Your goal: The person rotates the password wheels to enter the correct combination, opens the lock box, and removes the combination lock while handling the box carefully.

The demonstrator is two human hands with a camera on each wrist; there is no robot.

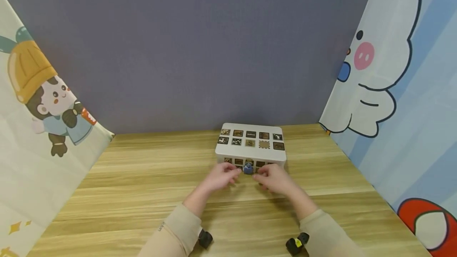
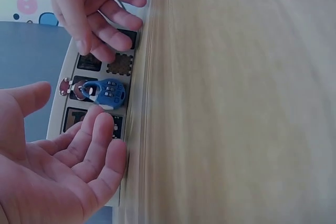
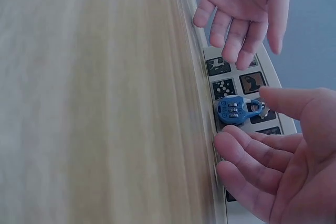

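A white box (image 1: 250, 152) printed with small dark picture squares stands at the back of the table. From the latch (image 2: 66, 86) on its front hangs a blue combination padlock (image 3: 232, 110) with number dials on its face. My left hand (image 1: 220, 177) is just left of the padlock, palm turned inward, fingers loosely bent and holding nothing. In the left wrist view its fingertips come right up to the padlock's edge. On the other side my right hand (image 1: 276, 178) has its fingers relaxed and spread, thumb apart, with nothing in its grasp.
The wood-grain table (image 1: 150, 193) meets a grey wall panel (image 1: 200, 50) just behind the box. Printed cartoon curtains hang on the left (image 1: 25, 162) and right (image 1: 421, 142). Black wrist cameras sit at both cuffs.
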